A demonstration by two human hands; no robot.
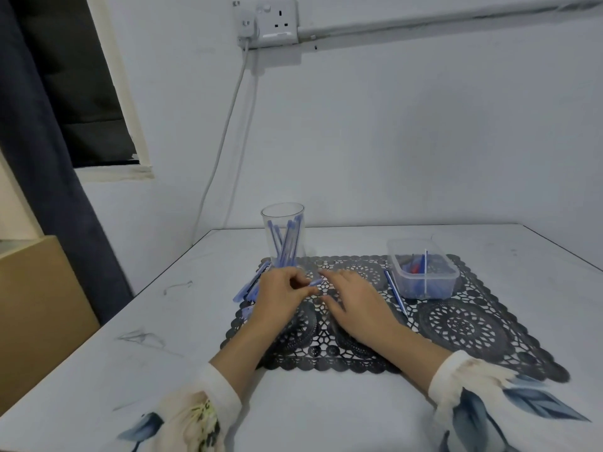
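Pinched in the left hand (pixel 280 295), between thumb and fingers: one blue pen (pixel 315 282), low over the mat's middle. Right hand (pixel 355 301) lies flat, fingers loose, holding nothing, just beside the pen tip. White table (pixel 326 406) shows wide margins round the black lace mat (pixel 463 324). Plastic box (pixel 424 288) right, clear cup (pixel 283 220) of pens behind the left hand, loose pens (pixel 246 288) at the mat's left edge.

- A slim blue pen (pixel 315 282) is sitting pinched in the fingertips of the left hand (pixel 281 296), only its short end showing.
- It is pointing right, nearly level, just over the black lace mat (pixel 473 324).
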